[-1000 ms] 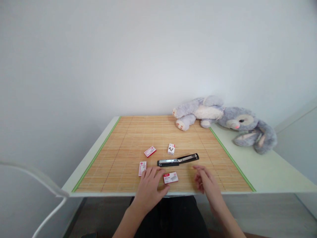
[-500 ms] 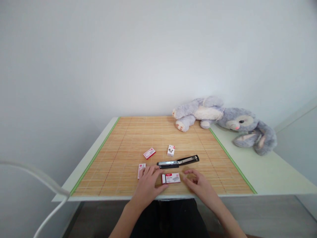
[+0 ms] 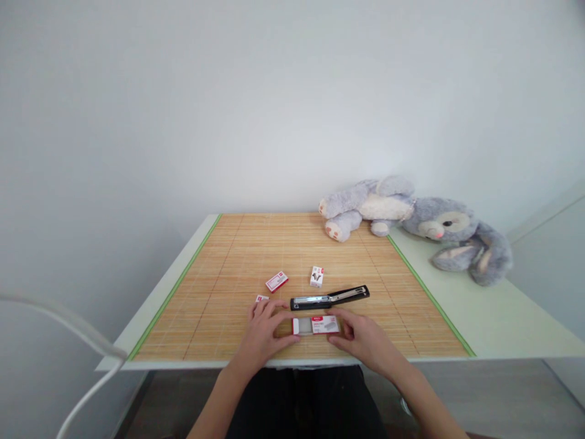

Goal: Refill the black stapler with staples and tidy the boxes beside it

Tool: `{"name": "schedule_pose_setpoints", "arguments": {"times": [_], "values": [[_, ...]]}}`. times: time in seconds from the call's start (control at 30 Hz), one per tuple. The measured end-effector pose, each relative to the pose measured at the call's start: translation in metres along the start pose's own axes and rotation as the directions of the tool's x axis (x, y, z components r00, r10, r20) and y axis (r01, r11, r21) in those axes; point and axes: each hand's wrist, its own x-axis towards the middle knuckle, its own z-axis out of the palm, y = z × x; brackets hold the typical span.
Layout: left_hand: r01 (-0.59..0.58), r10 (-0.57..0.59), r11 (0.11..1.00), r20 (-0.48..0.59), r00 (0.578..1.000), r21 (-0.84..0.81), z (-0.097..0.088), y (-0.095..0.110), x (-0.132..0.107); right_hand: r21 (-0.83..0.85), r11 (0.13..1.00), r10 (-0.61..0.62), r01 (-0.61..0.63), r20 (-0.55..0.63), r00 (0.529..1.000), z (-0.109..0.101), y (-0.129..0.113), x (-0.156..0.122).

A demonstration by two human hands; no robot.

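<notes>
A small red-and-white staple box (image 3: 316, 325) lies flat on the bamboo mat near the table's front edge, its long side running left to right. Its inner tray is slid partly out at the left end, showing a pale grey strip there. The box sits just in front of a black stapler (image 3: 329, 297) that lies opened out flat, its metal channel facing up, angled slightly toward the right.
</notes>
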Motion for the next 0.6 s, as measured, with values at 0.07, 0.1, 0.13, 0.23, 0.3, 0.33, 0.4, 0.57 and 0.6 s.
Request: {"name": "schedule_pose_setpoints", "arguments": {"times": [0.07, 0.1, 0.13, 0.23, 0.3, 0.33, 0.4, 0.57, 0.6], "values": [[0.004, -0.004, 1.0, -0.032, 0.999, 0.003, 0.002, 0.0, -0.001, 0.045, 0.999, -0.008, 0.01, -0.04, 0.999, -0.001, -0.007, 0.004], [0.002, -0.002, 1.0, -0.047, 0.999, 0.007, 0.003, 0.001, -0.001, 0.069, 0.997, -0.011, 0.016, -0.062, 0.998, -0.001, -0.012, 0.007], [-0.002, 0.003, 1.0, -0.06, 0.998, 0.013, 0.004, 0.001, 0.0, 0.093, 0.995, -0.016, 0.023, -0.078, 0.997, -0.001, -0.017, 0.01], [-0.024, 0.027, 0.999, -0.078, 0.997, 0.038, 0.006, 0.001, 0.0, 0.158, 0.987, -0.027, 0.041, -0.092, 0.995, 0.007, -0.033, 0.023], [-0.034, 0.038, 0.998, -0.083, 0.996, 0.051, 0.006, 0.001, 0.0, 0.218, 0.975, -0.031, 0.051, -0.093, 0.995, 0.017, -0.04, 0.032], [-0.036, 0.041, 0.998, -0.084, 0.996, 0.054, 0.006, 0.001, 0.001, 0.262, 0.964, -0.029, 0.054, -0.098, 0.995, 0.023, -0.042, 0.036], [-0.037, 0.042, 0.998, -0.084, 0.996, 0.053, 0.006, 0.002, 0.001, 0.368, 0.929, -0.005, 0.042, -0.101, 0.995, 0.037, -0.044, 0.043], [-0.038, 0.04, 0.999, -0.067, 0.997, 0.028, 0.006, 0.003, 0.001, 0.567, 0.821, 0.167, -0.071, -0.118, 0.979, 0.063, -0.043, 0.056], [-0.032, 0.034, 0.999, -0.063, 0.997, 0.022, 0.006, 0.004, 0.001, 0.59, 0.803, 0.19, -0.082, -0.124, 0.974, 0.065, -0.043, 0.057]]}}
